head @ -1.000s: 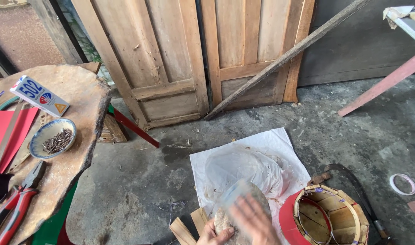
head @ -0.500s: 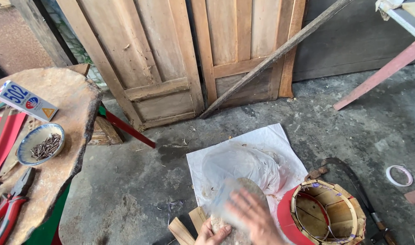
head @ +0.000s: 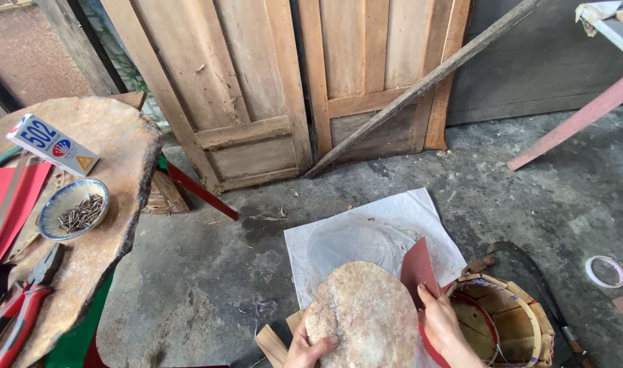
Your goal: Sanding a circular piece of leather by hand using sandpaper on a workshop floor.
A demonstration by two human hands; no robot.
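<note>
My left hand point(head: 311, 348) grips the lower left edge of a round, rough, tan disc point(head: 364, 313), holding it tilted up over a white sheet point(head: 366, 235) spread on the concrete floor. My right hand point(head: 444, 330) holds a dark red piece of sandpaper-like sheet point(head: 418, 268) against the disc's right edge. A round bamboo frame with a red rim point(head: 505, 327) stands just right of my right hand.
A rough slab table point(head: 114, 204) at left carries a bowl of nails point(head: 73, 208), a small box point(head: 51, 144), red paper and red-handled pliers point(head: 15, 313). Wooden doors point(head: 257, 88) and a leaning pole point(head: 427, 82) stand behind. A tape ring point(head: 605, 271) and sickle point(head: 536, 279) lie right.
The disc has been lifted and tilted up into full view in my hands. My right hand moved from on top of it to its right edge, now with the red sheet.
</note>
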